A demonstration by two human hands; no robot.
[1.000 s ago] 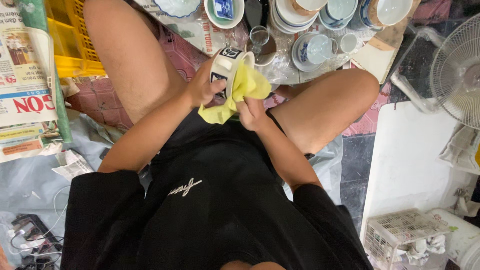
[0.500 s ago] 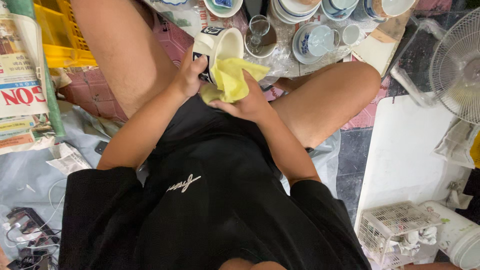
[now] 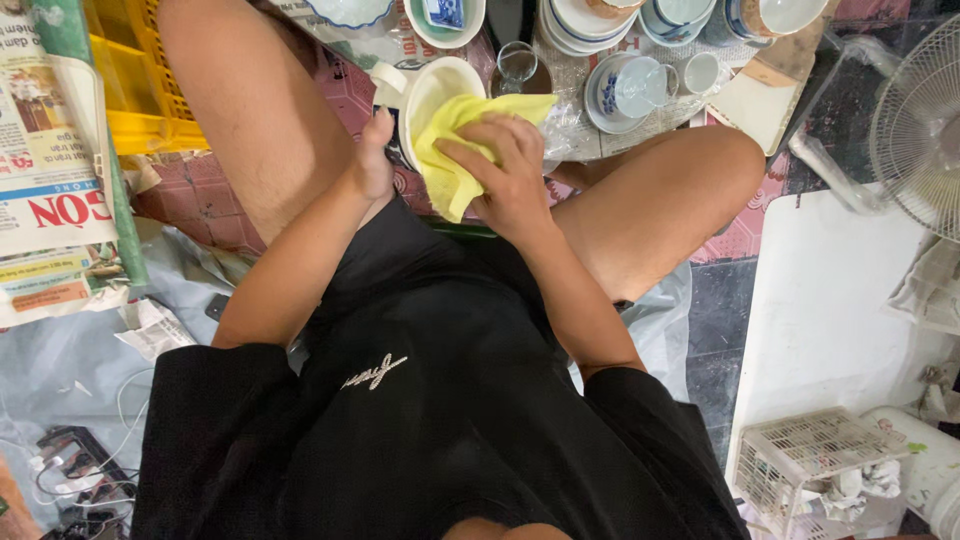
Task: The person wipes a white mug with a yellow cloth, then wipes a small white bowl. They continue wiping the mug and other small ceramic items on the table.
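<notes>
I sit with knees apart, looking down at my lap. My left hand (image 3: 375, 160) grips the side of a white ceramic mug (image 3: 428, 92) tipped with its mouth toward me. My right hand (image 3: 510, 180) presses a yellow cloth (image 3: 450, 150) into and over the mug's rim. Both hands are held between my thighs, just in front of a low surface crowded with crockery.
Stacked white and blue-patterned bowls (image 3: 585, 25), cups on saucers (image 3: 625, 90) and a small glass (image 3: 516, 65) stand ahead. A yellow crate (image 3: 135, 85) and newspapers (image 3: 50, 190) lie at left. A fan (image 3: 925, 120), white board (image 3: 830, 310) and small white basket (image 3: 815, 465) are at right.
The mug has turned so its open mouth faces me. My right hand with the cloth has shifted from below the mug onto its rim.
</notes>
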